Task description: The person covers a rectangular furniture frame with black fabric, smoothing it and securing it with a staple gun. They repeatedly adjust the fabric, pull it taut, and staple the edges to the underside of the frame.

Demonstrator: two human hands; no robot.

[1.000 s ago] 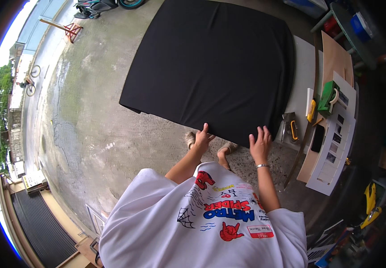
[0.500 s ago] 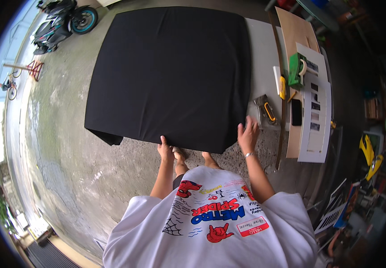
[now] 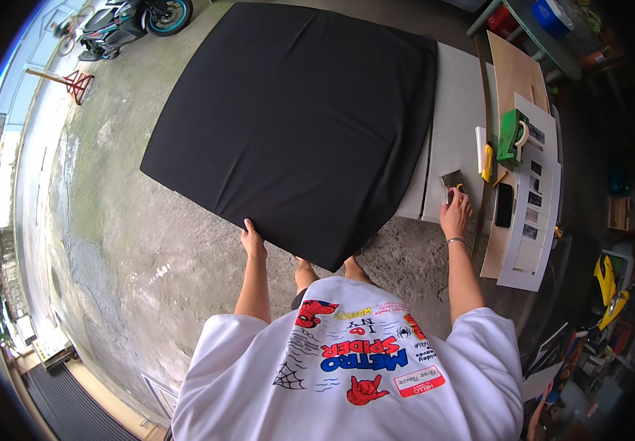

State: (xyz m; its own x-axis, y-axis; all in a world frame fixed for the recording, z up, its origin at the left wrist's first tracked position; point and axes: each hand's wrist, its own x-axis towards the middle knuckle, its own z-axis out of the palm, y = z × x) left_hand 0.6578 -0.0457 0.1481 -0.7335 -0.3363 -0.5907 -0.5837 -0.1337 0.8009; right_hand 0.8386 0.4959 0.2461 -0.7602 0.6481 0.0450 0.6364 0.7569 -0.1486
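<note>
Left hand (image 3: 252, 241): partly closed, thumb on top of the black cloth (image 3: 295, 110) at its near hem, fingers apparently folded beneath. The cloth lies spread left of the bare part of the tabletop (image 3: 458, 92), one corner reaching past the near edge; its support is hidden. Judged light, soft and limp, not fragile, liable to crease or slide; best held by the hem near the corners, hands well apart. Right hand (image 3: 455, 213): fingers curled at a metal tool (image 3: 451, 178) by the tabletop's near edge; firmness of grip cannot be told. Exposed tabletop: pale grey, apparently smooth. Room: motorcycle (image 3: 130, 28) at far left, worn concrete floor (image 3: 122, 191); toward the tabletop's right side, yellow cutter (image 3: 487, 163), green tape dispenser (image 3: 509, 138), black phone (image 3: 505, 206).
</note>
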